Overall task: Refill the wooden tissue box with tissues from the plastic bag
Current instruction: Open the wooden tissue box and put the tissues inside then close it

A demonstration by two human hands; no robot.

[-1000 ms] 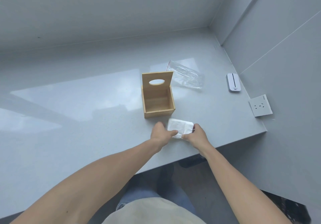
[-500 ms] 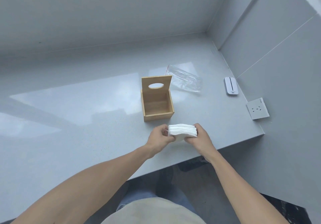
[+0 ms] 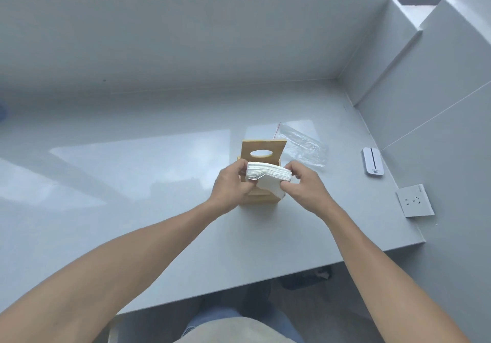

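Note:
A white stack of tissues (image 3: 268, 174) hangs just above the open wooden tissue box (image 3: 261, 200), one lower sheet drooping toward the box. My left hand (image 3: 230, 185) grips the stack's left end and my right hand (image 3: 303, 183) grips its right end. The box's lid (image 3: 263, 147), with an oval slot, stands upright at the back. Most of the box's inside is hidden by the stack and my hands. The clear plastic bag (image 3: 301, 146) lies flat and looks empty just behind and right of the box.
A small white device (image 3: 373, 161) lies near the right wall. A white wall socket plate (image 3: 415, 204) sits at the counter's right end. The grey counter (image 3: 132, 183) ends in a front edge close to my body; walls rise behind and to the right.
Both hands lifted the tissue stack off the counter in front of the box and carried it forward to above the box's opening. The view tilted upward.

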